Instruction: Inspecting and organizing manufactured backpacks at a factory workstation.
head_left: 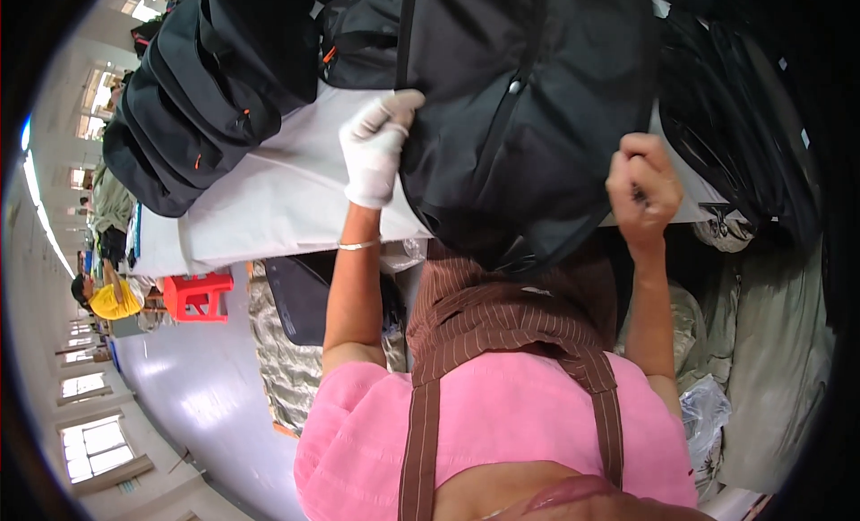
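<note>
Lying over the near edge of the counter (269, 185), in the middle of the head view, is a black backpack (555, 118), set between the two hands. Its long axis runs near to far, leaning only slightly: the rounded end points at the person and droops toward the lap, while the far end runs out of sight. A long seam (494, 145) follows roughly the same line, with a small pale round piece (514, 87) along it. I cannot tell which end is the bag's top.

The white-gloved left hand (374, 152) is at its left border, fingers bent and close together; whether they pinch the fabric I cannot tell. The bare right hand (643, 188), just beside the right border, has its fingers curled tightly around a small dark item (640, 196), too small to identify.

As for progress, the body looks sewn together, and handling seems midway: this bag is apart from the black bags (166, 131) at left and the dark stack (739, 118) at right. What finishing remains on it cannot be judged.
</note>
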`<move>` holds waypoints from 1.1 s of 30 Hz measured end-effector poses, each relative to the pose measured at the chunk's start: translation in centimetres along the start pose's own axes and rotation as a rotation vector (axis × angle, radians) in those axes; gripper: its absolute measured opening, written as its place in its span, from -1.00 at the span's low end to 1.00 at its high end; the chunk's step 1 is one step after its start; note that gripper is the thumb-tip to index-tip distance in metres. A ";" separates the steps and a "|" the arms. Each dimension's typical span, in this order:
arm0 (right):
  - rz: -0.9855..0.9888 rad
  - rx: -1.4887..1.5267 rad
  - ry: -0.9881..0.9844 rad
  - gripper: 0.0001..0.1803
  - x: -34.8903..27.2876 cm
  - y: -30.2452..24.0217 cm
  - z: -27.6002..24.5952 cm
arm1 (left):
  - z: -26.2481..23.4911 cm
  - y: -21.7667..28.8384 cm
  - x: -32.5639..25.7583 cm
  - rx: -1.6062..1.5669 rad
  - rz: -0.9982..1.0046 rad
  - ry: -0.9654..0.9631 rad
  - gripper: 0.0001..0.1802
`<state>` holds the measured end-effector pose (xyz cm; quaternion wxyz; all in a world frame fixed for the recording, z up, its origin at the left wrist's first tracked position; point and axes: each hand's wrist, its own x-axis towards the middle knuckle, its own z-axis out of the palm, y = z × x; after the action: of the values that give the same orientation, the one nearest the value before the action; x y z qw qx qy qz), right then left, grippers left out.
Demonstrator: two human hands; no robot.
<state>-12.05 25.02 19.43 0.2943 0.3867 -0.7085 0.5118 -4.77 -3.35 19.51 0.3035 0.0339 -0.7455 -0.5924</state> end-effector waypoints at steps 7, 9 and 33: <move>-0.025 0.024 0.051 -0.75 -1.7 0.9 1.2 | 0.8 -2.1 -1.4 0.077 -0.311 -0.150 -0.69; -0.043 0.021 0.039 -0.75 -1.7 1.3 1.3 | 1.2 -1.9 -0.8 0.141 -0.225 -0.160 -0.69; 0.354 -0.047 0.030 -0.37 3.7 -1.6 -5.0 | 9.6 2.9 -0.2 0.039 0.149 -0.069 -0.70</move>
<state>-12.55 28.58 24.76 0.2193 0.2413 -0.7727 0.5446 -8.47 5.85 20.93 0.3203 -0.0361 -0.7672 -0.5545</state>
